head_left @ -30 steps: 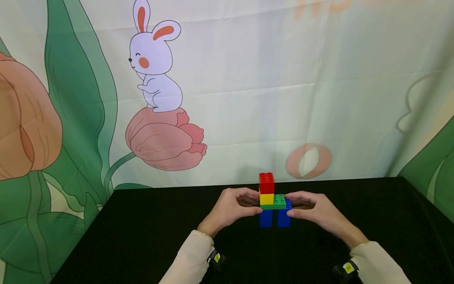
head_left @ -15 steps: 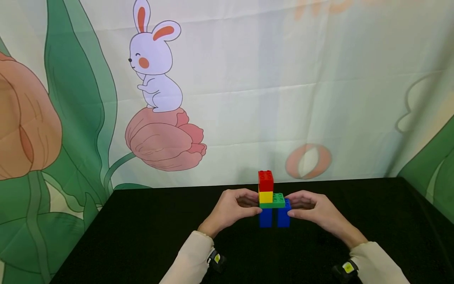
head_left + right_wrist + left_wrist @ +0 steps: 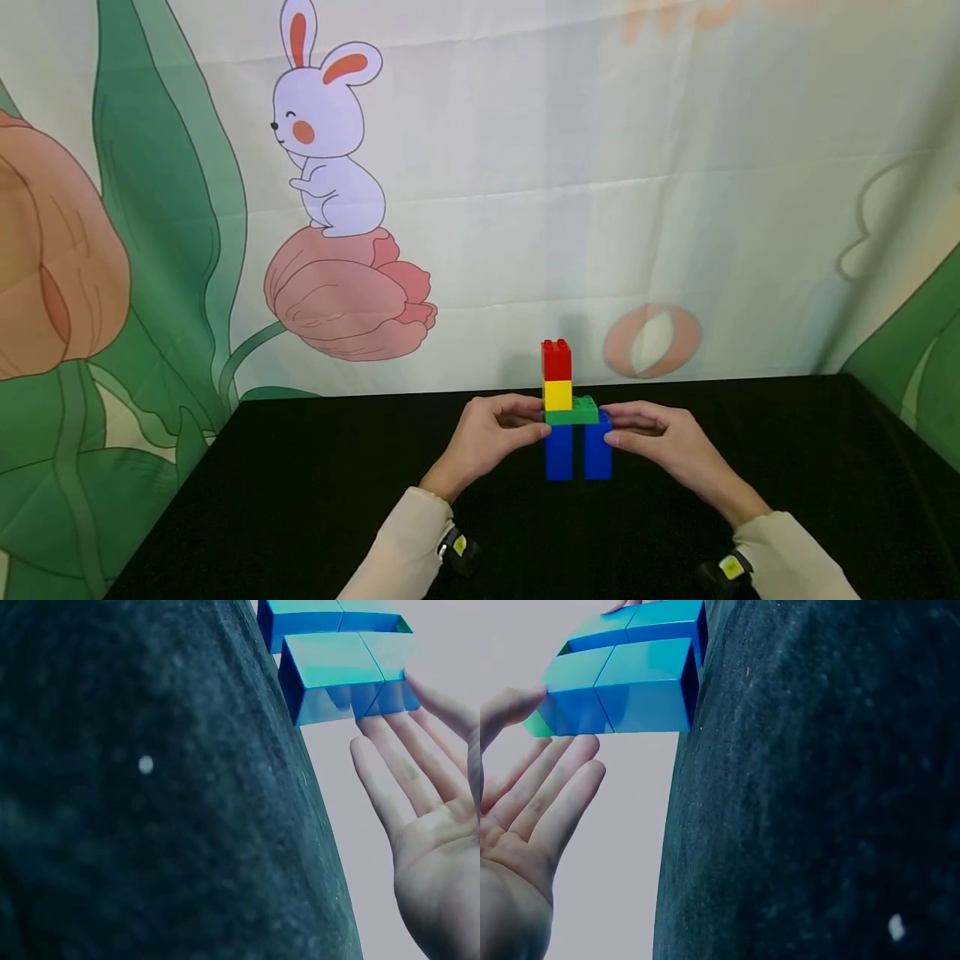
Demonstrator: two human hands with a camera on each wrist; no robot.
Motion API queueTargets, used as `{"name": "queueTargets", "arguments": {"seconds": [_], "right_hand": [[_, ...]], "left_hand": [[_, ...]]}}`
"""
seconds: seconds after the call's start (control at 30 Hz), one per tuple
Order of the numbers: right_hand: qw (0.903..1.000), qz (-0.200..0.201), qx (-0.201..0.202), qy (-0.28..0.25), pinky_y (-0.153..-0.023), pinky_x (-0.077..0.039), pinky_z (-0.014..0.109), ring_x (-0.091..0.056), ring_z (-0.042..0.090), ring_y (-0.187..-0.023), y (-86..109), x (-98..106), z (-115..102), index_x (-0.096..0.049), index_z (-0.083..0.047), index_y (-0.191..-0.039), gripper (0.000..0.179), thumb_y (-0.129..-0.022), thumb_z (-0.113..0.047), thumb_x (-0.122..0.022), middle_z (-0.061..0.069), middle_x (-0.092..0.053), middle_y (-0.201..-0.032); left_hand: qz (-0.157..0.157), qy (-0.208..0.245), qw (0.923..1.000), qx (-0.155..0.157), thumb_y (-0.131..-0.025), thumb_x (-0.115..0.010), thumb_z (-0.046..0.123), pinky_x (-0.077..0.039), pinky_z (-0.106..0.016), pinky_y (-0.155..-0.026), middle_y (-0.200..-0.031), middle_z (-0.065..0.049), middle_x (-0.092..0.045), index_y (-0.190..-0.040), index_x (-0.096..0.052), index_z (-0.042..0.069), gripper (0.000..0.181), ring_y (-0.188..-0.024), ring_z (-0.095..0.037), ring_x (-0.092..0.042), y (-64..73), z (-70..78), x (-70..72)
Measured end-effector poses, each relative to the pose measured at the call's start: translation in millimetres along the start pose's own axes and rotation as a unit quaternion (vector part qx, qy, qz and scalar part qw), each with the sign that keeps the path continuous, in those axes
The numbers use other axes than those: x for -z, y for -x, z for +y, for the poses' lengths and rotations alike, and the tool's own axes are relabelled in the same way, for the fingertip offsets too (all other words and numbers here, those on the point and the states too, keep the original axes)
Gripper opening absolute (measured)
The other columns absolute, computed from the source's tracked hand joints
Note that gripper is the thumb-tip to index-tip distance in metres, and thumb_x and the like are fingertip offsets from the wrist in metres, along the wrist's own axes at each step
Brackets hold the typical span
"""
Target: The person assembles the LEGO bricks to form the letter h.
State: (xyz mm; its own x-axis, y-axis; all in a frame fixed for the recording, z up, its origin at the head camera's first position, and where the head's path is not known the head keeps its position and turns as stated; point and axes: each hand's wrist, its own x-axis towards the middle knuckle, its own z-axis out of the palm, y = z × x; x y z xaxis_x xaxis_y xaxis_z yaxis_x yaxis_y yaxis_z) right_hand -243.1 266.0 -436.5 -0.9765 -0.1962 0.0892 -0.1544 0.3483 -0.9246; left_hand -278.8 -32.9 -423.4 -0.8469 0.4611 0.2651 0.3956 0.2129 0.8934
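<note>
A structure of toy building blocks stands between both hands. A red block (image 3: 557,363) tops a yellow block (image 3: 558,396), above a flat green block (image 3: 572,417). The green block bridges a left blue pillar (image 3: 558,454) and a right blue pillar (image 3: 597,454), each of two stacked blocks. With thumb in front and fingers behind, my left hand (image 3: 489,435) pinches the upper left pillar by the green block. My right hand (image 3: 666,437) pinches the upper right pillar the same way. Both wrist views show the pillars' lower ends close to the black cloth.
A black cloth (image 3: 300,483) covers the table. Behind it hangs a pale printed curtain (image 3: 495,208) with a rabbit, tulips and leaves. Dark straps with yellow-marked devices sit on both wrists.
The structure's top has risen in view while its lower ends stay put; less of the studs and more of the pillars' fronts show. Both thumbs have moved up with it.
</note>
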Motion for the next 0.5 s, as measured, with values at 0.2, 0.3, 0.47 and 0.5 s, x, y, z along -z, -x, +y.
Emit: {"name": "queueTargets", "arguments": {"seconds": [0.2, 0.3, 0.47, 0.5], "right_hand": [[0.9999, 0.012, -0.006, 0.006, -0.101, -0.056, 0.047, -0.07, 0.026, -0.117, -1.7, -4, -1, -0.065, -0.011, -0.142, 0.057, -0.095, -0.04, -0.08, 0.011, -0.071, -0.133], [0.9997, 0.018, -0.013, 0.008, -0.103, -0.055, 0.048, -0.069, 0.026, -0.118, -2.6, -7, -3, -0.065, -0.013, -0.142, 0.058, -0.095, -0.043, -0.079, 0.01, -0.071, -0.134], [0.9994, 0.027, -0.022, -0.009, -0.102, -0.056, 0.045, -0.07, 0.026, -0.117, -4.9, -14, -6, -0.065, -0.012, -0.143, 0.058, -0.096, -0.043, -0.079, 0.011, -0.07, -0.134], [0.9993, 0.027, -0.021, -0.014, -0.101, -0.057, 0.043, -0.071, 0.026, -0.116, -5.5, -15, -6, -0.064, -0.011, -0.143, 0.059, -0.096, -0.043, -0.079, 0.012, -0.07, -0.134]], "left_hand": [[0.016, 0.008, 0.9998, 0.011, -0.099, -0.079, 0.022, -0.062, -0.031, -0.089, -0.118, -0.003, -0.077, -0.124, -0.077, 0.009, 0.029, -0.099, -0.017, -0.075, 0.1, 1.0, 0.5], [0.024, 0.009, 0.9996, 0.012, -0.1, -0.078, 0.023, -0.061, -0.032, -0.09, -0.119, -0.005, -0.077, -0.125, -0.077, 0.007, 0.03, -0.1, -0.019, -0.075, -0.1, -0.5, 1.4], [0.031, 0.027, 0.9988, 0.026, -0.101, -0.076, 0.024, -0.061, -0.033, -0.092, -0.12, -0.009, -0.077, -0.128, -0.075, 0.005, 0.033, -0.103, -0.022, -0.075, 0.2, -5.0, 3.8], [0.032, 0.035, 0.9984, 0.03, -0.101, -0.076, 0.024, -0.061, -0.034, -0.092, -0.12, -0.009, -0.077, -0.129, -0.075, 0.004, 0.034, -0.104, -0.022, -0.076, 0.4, -5.5, 4.6]]}}
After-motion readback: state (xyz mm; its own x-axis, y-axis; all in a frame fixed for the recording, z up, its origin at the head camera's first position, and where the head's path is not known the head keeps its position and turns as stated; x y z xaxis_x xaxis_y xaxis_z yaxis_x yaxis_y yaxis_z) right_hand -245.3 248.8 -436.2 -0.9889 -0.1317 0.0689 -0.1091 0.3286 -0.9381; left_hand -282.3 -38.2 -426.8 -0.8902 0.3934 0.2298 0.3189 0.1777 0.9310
